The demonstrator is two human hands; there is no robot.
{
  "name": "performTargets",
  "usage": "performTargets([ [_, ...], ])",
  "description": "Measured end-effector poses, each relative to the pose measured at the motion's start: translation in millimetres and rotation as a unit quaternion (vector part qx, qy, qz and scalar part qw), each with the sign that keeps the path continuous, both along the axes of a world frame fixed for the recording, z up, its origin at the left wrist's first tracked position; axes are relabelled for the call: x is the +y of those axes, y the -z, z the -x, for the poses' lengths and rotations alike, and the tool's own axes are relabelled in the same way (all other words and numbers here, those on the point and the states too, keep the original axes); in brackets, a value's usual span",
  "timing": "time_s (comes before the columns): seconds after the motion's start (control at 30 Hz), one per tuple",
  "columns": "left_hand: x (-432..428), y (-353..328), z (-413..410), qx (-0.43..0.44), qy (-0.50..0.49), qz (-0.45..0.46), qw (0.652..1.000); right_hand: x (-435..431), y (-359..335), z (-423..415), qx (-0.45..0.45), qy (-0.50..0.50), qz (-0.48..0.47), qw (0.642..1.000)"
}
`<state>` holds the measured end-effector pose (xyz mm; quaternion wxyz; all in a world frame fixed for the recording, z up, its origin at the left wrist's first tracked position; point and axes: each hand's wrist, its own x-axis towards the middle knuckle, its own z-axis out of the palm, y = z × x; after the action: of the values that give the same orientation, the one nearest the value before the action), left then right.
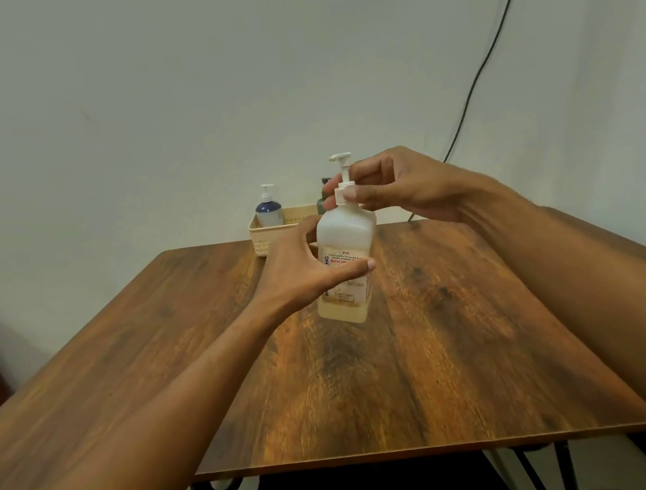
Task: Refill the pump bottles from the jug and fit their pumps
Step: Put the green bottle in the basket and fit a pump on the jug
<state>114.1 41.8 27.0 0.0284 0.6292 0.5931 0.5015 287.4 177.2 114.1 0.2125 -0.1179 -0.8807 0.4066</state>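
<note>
The translucent pump bottle [347, 258] is held tilted above the middle of the wooden table [438, 354] — whether its base touches the top cannot be told. The left hand [300, 274] grips its labelled body; the right hand [397, 189] pinches the white pump [344, 181] at the collar. A cream basket [264, 235] with a blue bottle [268, 209] sits at the far edge. The near tabletop is bare to its front edge.

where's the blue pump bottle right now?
In the head view, the blue pump bottle stands in the left end of the cream basket at the table's far edge by the wall, behind and left of the white bottle in the hands.
</note>
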Motion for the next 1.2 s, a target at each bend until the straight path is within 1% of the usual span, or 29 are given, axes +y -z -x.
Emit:
performTargets([
  [0.07,0.1,0.4,-0.2,0.009,-0.001,-0.002,1.0,-0.2,-0.7,-0.3,0.02,0.023,-0.023,0.999],
  [0.13,0.2,0.9,-0.7,0.012,-0.004,-0.008,1.0,-3.9,5.8,2.5,0.058,0.084,-0.045,0.994],
  [0.23,-0.4,2.6,-3.0,0.016,-0.004,-0.009,1.0,-8.9,21.4,4.6,0.12,0.172,-0.075,0.975],
  [0.33,-1.0,4.5,-5.1,0.018,0.008,-0.01,1.0,-11.3,33.4,5.3,0.154,0.192,-0.104,0.964],
  [0.4,-0.5,5.9,-6.0,0.014,0.018,-0.007,1.0,-9.4,35.2,5.6,0.154,0.182,-0.101,0.966],
  [0.47,0.1,7.0,-6.0,0.008,0.028,-0.003,1.0,-2.8,30.7,3.2,0.134,0.153,-0.07,0.977],
  [0.53,0.4,6.8,-5.3,0.005,0.038,0.002,0.999,3.9,22.8,-3.6,0.086,0.079,-0.01,0.993],
  [0.6,0.5,5.7,-4.0,0.012,0.042,0.004,0.999,6.9,15.8,-10.1,0.037,0.002,0.032,0.999],
  [0.63,0.4,5.4,-3.7,0.017,0.042,0.004,0.999,6.8,14.4,-11.6,0.027,-0.015,0.038,0.999],
  [0.67,0.3,5.3,-3.3,0.021,0.041,0.003,0.999,5.8,14.8,-11.8,0.031,-0.012,0.034,0.999],
  [0.77,0.8,6.2,-2.2,0.024,0.033,-0.008,0.999,-0.9,22.4,-7.7,0.089,0.085,0.006,0.992],
  [0.87,1.8,6.4,-1.7,0.024,0.03,-0.016,0.999,-6.8,32.5,-5.1,0.138,0.18,-0.019,0.974],
  [0.93,1.8,7.0,-2.1,0.022,0.035,-0.016,0.999,-10.6,36.4,-3.8,0.145,0.216,-0.046,0.964],
  [1.0,1.8,8.4,-3.1,0.017,0.039,-0.007,0.999,-12.6,36.5,-2.8,0.136,0.226,-0.065,0.962],
  [1.07,3.0,10.8,-3.0,0.008,0.042,0.002,0.999,-10.2,32.7,-4.3,0.113,0.211,-0.066,0.969],
  [1.1,3.3,11.4,-2.7,0.005,0.046,0.005,0.999,-7.8,29.6,-6.2,0.097,0.186,-0.049,0.977],
  [1.2,2.9,8.8,-2.5,0.006,0.062,0.008,0.998,-2.0,21.8,-13.6,0.037,0.043,0.042,0.998],
])
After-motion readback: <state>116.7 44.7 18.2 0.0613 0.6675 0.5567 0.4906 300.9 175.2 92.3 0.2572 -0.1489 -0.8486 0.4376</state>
